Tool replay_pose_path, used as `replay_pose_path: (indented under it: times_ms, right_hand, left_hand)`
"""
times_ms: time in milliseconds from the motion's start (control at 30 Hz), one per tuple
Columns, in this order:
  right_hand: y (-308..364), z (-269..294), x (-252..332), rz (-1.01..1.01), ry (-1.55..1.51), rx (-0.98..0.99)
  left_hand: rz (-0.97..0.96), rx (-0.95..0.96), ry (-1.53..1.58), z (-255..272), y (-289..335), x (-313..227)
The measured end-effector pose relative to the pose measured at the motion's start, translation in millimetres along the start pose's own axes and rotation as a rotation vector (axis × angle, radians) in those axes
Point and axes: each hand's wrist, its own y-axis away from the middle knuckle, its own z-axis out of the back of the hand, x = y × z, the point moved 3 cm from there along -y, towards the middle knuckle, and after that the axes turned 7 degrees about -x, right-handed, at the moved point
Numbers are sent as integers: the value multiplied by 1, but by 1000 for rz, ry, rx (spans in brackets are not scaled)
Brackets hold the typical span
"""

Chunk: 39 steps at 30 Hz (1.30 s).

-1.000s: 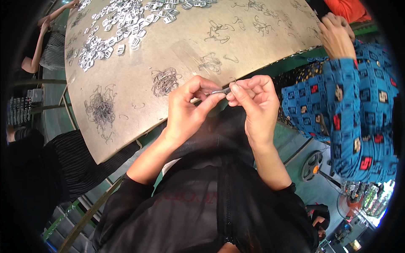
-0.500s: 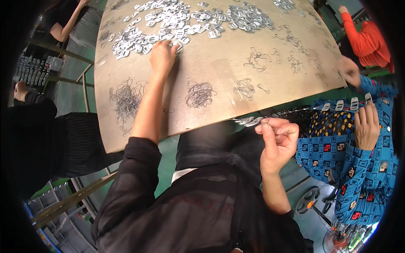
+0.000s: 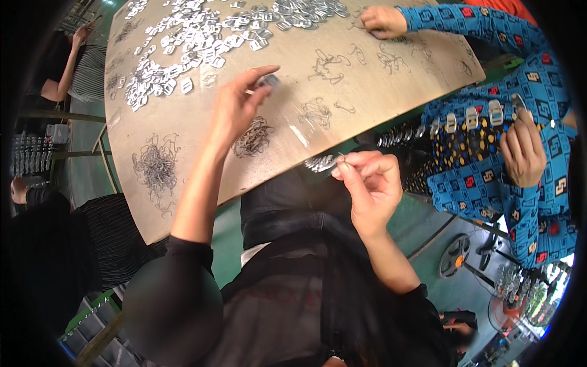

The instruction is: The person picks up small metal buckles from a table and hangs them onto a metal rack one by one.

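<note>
My left hand (image 3: 235, 107) hovers above the table with a small silver metal buckle (image 3: 269, 80) pinched between thumb and fingers. My right hand (image 3: 373, 186) is closed just off the table's near edge, thumb against forefinger on what looks like a thin wire hook. Beside its fingertips hangs a row of silver buckles (image 3: 320, 163), partly hidden by the table edge. Loose silver buckles (image 3: 211, 55) lie heaped over the far left of the table (image 3: 202, 128). A tangled pile of wire hooks (image 3: 254, 137) lies below my left hand.
Another pile of wire hooks (image 3: 156, 164) is at the left, smaller clusters (image 3: 329, 66) at the right. At the right, a co-worker in a patterned blue sleeve reaches one hand (image 3: 384, 22) over the table; the other hand (image 3: 524, 150) is by a row of buckles (image 3: 472, 117).
My left hand has come away from the buckle heap, nearer to me, carrying a buckle. My right hand appears shifted left. The co-worker's hand now reaches farther over the table.
</note>
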Motion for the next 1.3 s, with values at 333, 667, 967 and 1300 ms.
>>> replay_pose_path:
  times_ms: [333, 667, 967, 1300]
  right_hand:
    - [5, 8, 5, 33, 19, 22]
    - [2, 21, -1, 19, 166, 44]
    - [-135, 49, -66, -7, 799, 230]
    - [-177, 13, -82, 206, 1227, 695]
  left_hand:
    - [-113, 202, 172, -30, 77, -98]
    - [-288, 138, 72, -35, 89, -108]
    - [-245, 148, 123, -36, 99, -111]
    - [-278, 142, 112, -31, 104, -104]
